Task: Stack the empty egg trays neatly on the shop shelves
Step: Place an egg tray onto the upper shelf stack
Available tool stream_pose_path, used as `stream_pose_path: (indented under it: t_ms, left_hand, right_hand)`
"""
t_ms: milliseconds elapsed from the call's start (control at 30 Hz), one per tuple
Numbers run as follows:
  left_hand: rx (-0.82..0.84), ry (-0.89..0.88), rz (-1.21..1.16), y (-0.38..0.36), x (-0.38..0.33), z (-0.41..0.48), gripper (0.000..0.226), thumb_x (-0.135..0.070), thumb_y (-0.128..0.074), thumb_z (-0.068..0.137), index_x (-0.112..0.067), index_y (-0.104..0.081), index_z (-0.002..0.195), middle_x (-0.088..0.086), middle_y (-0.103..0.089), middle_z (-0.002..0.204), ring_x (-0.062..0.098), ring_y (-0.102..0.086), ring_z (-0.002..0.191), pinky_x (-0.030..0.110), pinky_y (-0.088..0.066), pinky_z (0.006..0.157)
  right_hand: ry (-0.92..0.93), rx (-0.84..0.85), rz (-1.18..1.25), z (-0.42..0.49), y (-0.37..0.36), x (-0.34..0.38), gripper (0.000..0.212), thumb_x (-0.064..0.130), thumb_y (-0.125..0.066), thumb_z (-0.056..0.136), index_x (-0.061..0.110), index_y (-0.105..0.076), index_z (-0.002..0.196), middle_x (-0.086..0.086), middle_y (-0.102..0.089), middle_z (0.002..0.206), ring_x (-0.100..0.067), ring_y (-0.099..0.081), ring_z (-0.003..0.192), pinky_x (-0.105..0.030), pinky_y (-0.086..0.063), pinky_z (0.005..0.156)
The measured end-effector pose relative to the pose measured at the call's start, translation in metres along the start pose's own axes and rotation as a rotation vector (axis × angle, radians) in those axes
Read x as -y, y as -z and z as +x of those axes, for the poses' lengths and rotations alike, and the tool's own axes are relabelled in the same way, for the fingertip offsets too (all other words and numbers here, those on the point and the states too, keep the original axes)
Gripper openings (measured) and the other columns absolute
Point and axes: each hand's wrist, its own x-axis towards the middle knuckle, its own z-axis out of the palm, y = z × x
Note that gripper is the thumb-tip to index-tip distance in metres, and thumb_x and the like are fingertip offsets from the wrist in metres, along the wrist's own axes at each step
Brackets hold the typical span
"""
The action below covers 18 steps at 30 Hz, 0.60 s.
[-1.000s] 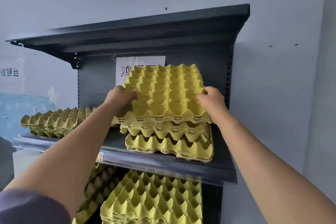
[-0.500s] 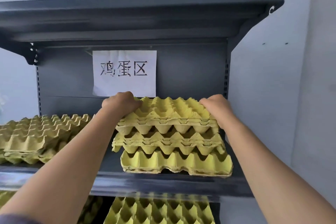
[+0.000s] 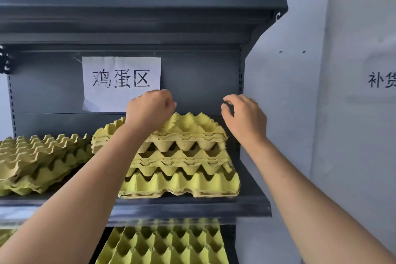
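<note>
A stack of several yellow-green pulp egg trays [image 3: 182, 163] sits on the right part of the dark grey middle shelf [image 3: 192, 207]. Its top tray [image 3: 192, 123] lies a little skewed to the left of the ones below. My left hand [image 3: 150, 109] hovers over the top tray's left rear, fingers curled into a loose fist with nothing in it; its wrist hides part of that tray. My right hand [image 3: 244, 115] is just off the stack's right rear corner, fingers bent but apart, touching no tray.
A second, lower stack of trays [image 3: 38, 156] lies on the shelf's left part. More trays [image 3: 162, 242] sit on the shelf below. A white paper sign [image 3: 121, 79] hangs on the back panel. The top shelf [image 3: 139, 17] overhangs, and a wall with another sign [image 3: 381, 80] is at right.
Both hands have let go of the top tray and lifted off it; it now rests on the stack. The camera has moved closer and slightly right.
</note>
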Motion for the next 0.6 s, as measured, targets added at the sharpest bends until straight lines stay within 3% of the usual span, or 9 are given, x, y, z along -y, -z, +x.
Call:
stream_pose_path:
  t_ms: [133, 333, 600]
  left_hand:
    - [-0.165, -0.201, 0.006, 0.004, -0.064, -0.013, 0.019, -0.033, -0.049, 0.092, -0.016, -0.058, 0.098, 0.001, -0.063, 0.095, 0.026, -0.057, 0.084, 0.03, -0.033, 0.065]
    - [-0.342, -0.441, -0.095, -0.025, -0.194, -0.058, 0.024, -0.029, -0.05, 0.087, -0.012, -0.062, 0.099, 0.007, -0.065, 0.084, 0.034, -0.06, 0.074, 0.039, -0.045, 0.063]
    - [-0.045, -0.601, -0.261, -0.146, -0.37, -0.143, 0.033, -0.033, -0.042, 0.083, -0.013, -0.066, 0.091, 0.002, -0.062, 0.07, 0.029, -0.058, 0.061, 0.033, -0.046, 0.054]
  right_hand:
    - [0.165, -0.193, -0.059, -0.009, 0.042, -0.037, 0.026, 0.027, -0.056, 0.083, 0.011, -0.07, 0.097, -0.008, -0.069, 0.087, -0.035, -0.063, 0.075, -0.032, -0.047, 0.057]
    - [0.253, -0.141, -0.127, -0.05, 0.127, -0.143, 0.03, 0.03, -0.052, 0.084, 0.01, -0.069, 0.099, -0.007, -0.068, 0.092, -0.034, -0.063, 0.076, -0.037, -0.053, 0.06]
    - [0.142, 0.18, -0.274, -0.165, 0.202, -0.32, 0.028, 0.028, -0.05, 0.084, 0.012, -0.069, 0.097, -0.006, -0.067, 0.089, -0.032, -0.062, 0.073, -0.034, -0.051, 0.055]
